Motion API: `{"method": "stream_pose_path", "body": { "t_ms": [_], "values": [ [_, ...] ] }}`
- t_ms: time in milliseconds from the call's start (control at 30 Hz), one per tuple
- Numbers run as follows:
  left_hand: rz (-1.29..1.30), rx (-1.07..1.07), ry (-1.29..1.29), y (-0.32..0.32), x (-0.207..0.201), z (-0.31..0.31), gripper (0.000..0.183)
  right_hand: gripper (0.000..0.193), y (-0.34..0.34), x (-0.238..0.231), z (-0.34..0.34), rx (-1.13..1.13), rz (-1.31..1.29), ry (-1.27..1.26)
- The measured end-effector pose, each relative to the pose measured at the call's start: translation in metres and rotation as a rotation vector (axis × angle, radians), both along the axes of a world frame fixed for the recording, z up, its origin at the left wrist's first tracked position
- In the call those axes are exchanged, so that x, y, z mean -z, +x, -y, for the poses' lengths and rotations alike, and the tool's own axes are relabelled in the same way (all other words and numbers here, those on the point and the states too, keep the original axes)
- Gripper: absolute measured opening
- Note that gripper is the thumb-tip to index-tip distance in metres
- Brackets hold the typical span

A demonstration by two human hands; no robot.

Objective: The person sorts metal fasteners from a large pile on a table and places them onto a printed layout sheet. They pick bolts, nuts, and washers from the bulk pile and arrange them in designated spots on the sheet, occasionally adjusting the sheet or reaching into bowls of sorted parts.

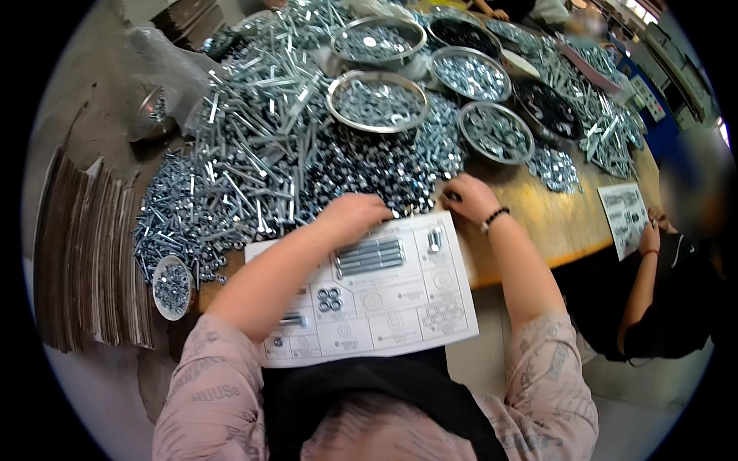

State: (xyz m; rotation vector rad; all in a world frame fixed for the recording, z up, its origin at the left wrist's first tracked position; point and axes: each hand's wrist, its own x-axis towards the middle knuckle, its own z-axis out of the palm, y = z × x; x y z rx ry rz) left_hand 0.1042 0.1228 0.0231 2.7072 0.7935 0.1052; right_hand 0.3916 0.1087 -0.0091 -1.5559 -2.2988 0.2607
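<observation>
A white sheet (pixel 400 338) printed with outlined boxes and part drawings lies in front of me, at the table's near edge. Several long bolts (pixel 370 257) rest on it in a row, with a cluster of nuts (pixel 330 300) below them. A short silver piece (pixel 435 240) sits at its upper right. My left hand (pixel 355 217) is over the sheet's top edge, fingers bent together against a heap of loose nuts (pixel 369 173); what they hold is hidden. To the right of that heap, my right hand (pixel 470 198) is closed, with a small dark piece at its fingertips.
Long bolts (pixel 254 138) are heaped at the left. Metal bowls (pixel 378 127) of washers and small parts stand behind the nuts. A small white bowl (pixel 171 313) sits at the left edge, near stacked cardboard (pixel 84 261). At right, another person's hand (pixel 657 219) holds a sheet.
</observation>
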Motion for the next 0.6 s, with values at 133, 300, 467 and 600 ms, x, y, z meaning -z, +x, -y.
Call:
{"method": "stream_pose_path", "body": {
  "t_ms": [133, 300, 467, 600],
  "values": [
    [-0.087, 0.162, 0.093, 0.015, 0.01, -0.014, 0.029, 0.017, 0.014, 0.0, 0.014, 0.045, 0.022, -0.029],
    [-0.181, 0.281, 0.234, 0.015, 0.001, -0.014, 0.021, 0.028, 0.008, 0.004, 0.015, 0.095, -0.112, -0.086],
    [-0.157, 0.272, 0.284, 0.017, 0.009, -0.011, 0.019, 0.016, 0.005, 0.0, 0.019, 0.167, -0.064, -0.014],
    [-0.159, 0.189, 0.252, 0.021, 0.012, -0.005, 0.015, 0.014, 0.007, -0.002, 0.017, 0.123, -0.017, 0.054]
  ]
}}
